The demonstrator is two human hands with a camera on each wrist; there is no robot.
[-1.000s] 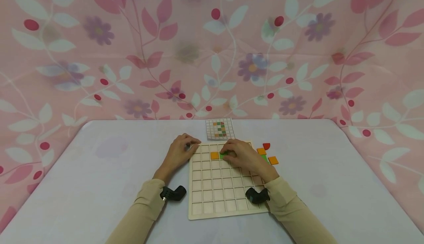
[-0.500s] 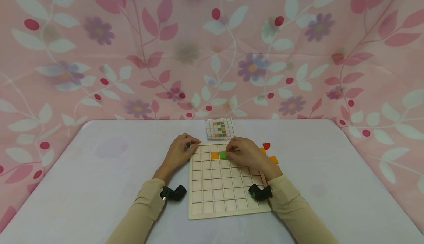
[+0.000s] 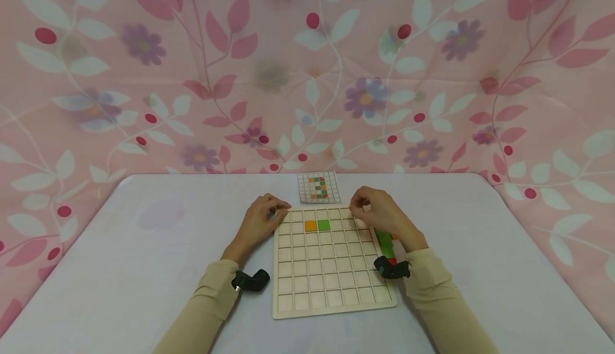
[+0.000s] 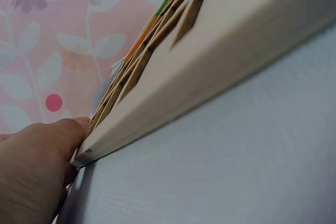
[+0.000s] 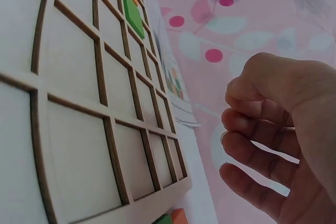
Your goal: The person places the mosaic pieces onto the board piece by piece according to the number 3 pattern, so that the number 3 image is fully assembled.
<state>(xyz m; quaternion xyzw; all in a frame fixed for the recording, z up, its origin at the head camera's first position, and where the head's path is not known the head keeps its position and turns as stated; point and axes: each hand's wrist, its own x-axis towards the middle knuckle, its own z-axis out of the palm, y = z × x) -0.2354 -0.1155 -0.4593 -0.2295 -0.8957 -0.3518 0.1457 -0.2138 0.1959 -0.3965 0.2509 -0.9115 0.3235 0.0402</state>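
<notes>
A pale wooden grid board (image 3: 315,283) lies on the table. An orange square tile (image 3: 310,226) and a green square tile (image 3: 324,225) sit side by side in its second row from the far edge. My left hand (image 3: 259,219) holds the board's far left corner, its thumb and fingers at the edge in the left wrist view. Over the far right corner hovers my right hand (image 3: 379,212). In the right wrist view its fingers (image 5: 257,153) are loosely bent, with nothing between them.
Beyond the board lies a printed card (image 3: 307,189) with a coloured grid pattern. Loose green tiles (image 3: 384,242) and a red piece (image 3: 392,261) lie along the right edge, partly hidden by the right arm. A floral pink cloth (image 3: 307,76) hangs behind the white table (image 3: 144,268).
My right hand has let go of the green tile, leaving it in its cell beside the orange one, and has moved right to the board's far right corner. The left hand has stayed put.
</notes>
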